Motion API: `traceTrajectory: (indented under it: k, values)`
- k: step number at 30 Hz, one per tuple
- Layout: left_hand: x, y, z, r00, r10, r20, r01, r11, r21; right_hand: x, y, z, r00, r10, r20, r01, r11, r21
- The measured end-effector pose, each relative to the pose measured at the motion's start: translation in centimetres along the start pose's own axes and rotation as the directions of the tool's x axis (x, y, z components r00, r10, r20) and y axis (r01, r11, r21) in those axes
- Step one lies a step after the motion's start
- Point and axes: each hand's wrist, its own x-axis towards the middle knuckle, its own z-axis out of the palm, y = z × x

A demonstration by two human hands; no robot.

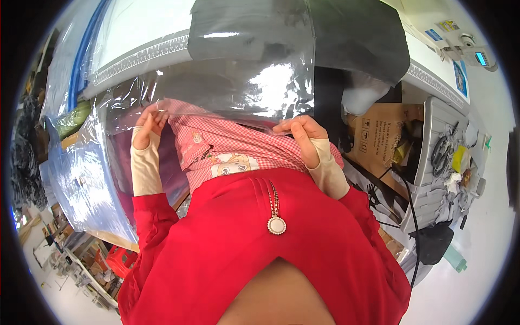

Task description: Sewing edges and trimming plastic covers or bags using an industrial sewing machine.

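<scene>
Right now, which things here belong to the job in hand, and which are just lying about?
In the job:
clear plastic sheet, edge pinched by left hand and right hand
probably dark sheet on the table

Apparently lying about:
cardboard box
small yellow item

Bright glare is thrown back by the clear plastic sheet, whose glossy surface is creased. A matt finish is shown by the black cloth. The checked apron and red top are made of cloth; the box is made of matt brown cardboard.
</scene>
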Motion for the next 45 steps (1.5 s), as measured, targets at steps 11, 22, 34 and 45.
traceTrajectory:
  k: [11,22,34,45]
  values:
    - [-4.3,2.1,6.2,0.987,0.05,-0.154,-0.014,0.974,0.225,-3.1,-2.1,0.7,0.985,0.109,-0.131,-0.094,0.989,0.113]
    - [-2.5,3.2,8.4,0.836,0.155,-0.527,0.112,0.891,0.44,-2.7,-2.2,0.7,0.977,0.154,-0.15,-0.112,0.96,0.255]
    - [-2.5,3.9,8.1,0.839,0.148,-0.524,0.123,0.886,0.447,1.3,0.2,-3.7,0.878,-0.477,-0.039,0.409,0.79,-0.458]
    - [-3.5,7.6,10.6,0.788,0.41,-0.459,0.023,0.726,0.687,2.5,-5.3,-4.7,0.699,-0.591,0.402,0.599,0.179,-0.78]
